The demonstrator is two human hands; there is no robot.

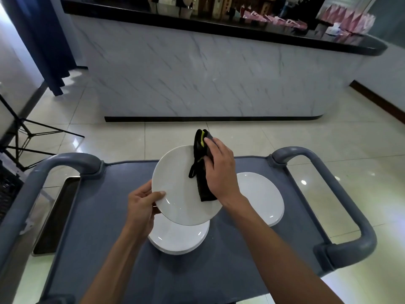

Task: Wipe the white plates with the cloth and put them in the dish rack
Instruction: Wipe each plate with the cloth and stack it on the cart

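grey plastic service cart [241, 270] with rounded tube handles at both ends, flat top. on it – a low stack of round white plates [179, 240] near centre, one more round white plate [263, 196] to the right. above the stack, a raised white plate [182, 194], tilted; left hand [142, 207] grips its near-left rim, thumb on top. right hand [219, 170] presses a folded black cloth with yellow trim [200, 165] against its far-right face – fingers closed over the cloth.

stacked plates [178, 238]: partly hidden under held plate [175, 189] | counter items [274, 18]: blurred
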